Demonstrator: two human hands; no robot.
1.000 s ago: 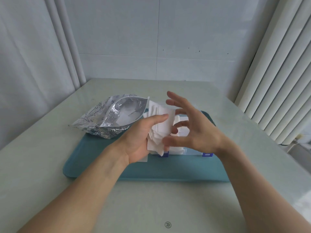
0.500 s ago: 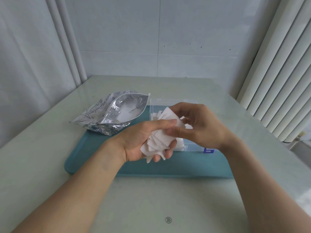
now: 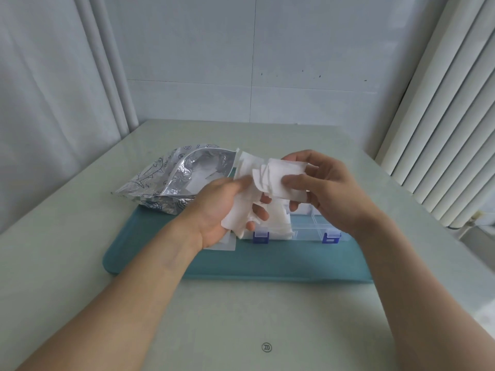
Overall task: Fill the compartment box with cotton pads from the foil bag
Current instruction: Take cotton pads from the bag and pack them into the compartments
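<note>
Over the teal tray, our left hand grips a bunch of cotton pads; our right hand pinches several more above the box.

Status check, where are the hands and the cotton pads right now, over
Left hand grips a bunch of cotton pads; right hand pinches a few. Both above compartment box. Foil bag open, left. Nothing blocking.

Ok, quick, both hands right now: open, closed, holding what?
Left hand: grips a bunch of cotton pads.
Right hand: pinches a few pads pulled from that bunch.
</note>
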